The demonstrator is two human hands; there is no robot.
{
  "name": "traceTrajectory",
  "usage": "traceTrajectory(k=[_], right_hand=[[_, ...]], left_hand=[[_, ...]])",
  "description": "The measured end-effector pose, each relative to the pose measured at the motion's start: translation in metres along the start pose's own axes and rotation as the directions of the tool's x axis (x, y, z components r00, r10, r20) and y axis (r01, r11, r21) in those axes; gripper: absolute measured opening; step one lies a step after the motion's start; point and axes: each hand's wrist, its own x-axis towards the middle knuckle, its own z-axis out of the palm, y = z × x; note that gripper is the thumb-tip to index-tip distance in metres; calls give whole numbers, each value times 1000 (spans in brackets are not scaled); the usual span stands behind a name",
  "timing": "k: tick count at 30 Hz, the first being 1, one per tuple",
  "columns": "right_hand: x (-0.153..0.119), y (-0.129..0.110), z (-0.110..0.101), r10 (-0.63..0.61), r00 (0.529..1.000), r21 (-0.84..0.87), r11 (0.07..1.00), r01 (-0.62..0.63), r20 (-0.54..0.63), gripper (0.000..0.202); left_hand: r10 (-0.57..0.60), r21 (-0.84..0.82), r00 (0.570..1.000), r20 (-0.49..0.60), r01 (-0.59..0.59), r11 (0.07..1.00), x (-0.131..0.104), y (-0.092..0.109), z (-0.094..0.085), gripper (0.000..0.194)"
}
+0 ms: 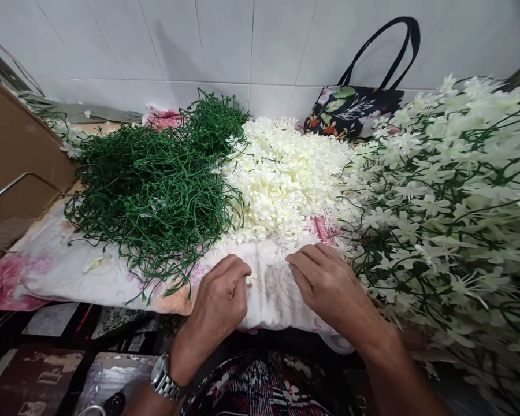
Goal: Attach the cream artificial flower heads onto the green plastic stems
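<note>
My left hand [223, 292] is closed, thumb against the curled fingers, above the front of the flowered cloth [260, 289]. A tiny pale bit shows at its fingertips, too small to name. Across a small gap, my right hand [329, 283] has its fingers drawn together in a pinch near the white petals. What lies between those fingertips is hidden. Just beyond both hands spreads a heap of loose white artificial blossoms [281, 179]. To its left sits a tangled pile of green plastic stems [156, 179].
Stems bearing white flowers [433, 219] rise in a big mass on the right. A black floral bag [351, 110] leans against the tiled wall [225, 40]. At far left stands a cardboard box [21, 150]. A pink cloth [162, 118] lies behind the green pile.
</note>
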Motion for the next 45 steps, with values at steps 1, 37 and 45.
traceTrajectory(k=[1, 37, 45], right_hand=[[2, -1, 1, -4, 1000, -15, 1000, 4, 27, 19], [14, -8, 10, -23, 1000, 302, 953, 21, 2, 16], [15, -9, 4, 37, 982, 371, 928, 34, -183, 12]], left_hand=[[-6, -8, 1000, 17, 7, 1000, -2, 0, 0, 25], [-511, -312, 858, -56, 471, 825, -5, 10, -7, 12], [-751, -764, 628, 204, 582, 279, 5, 16, -3, 15]])
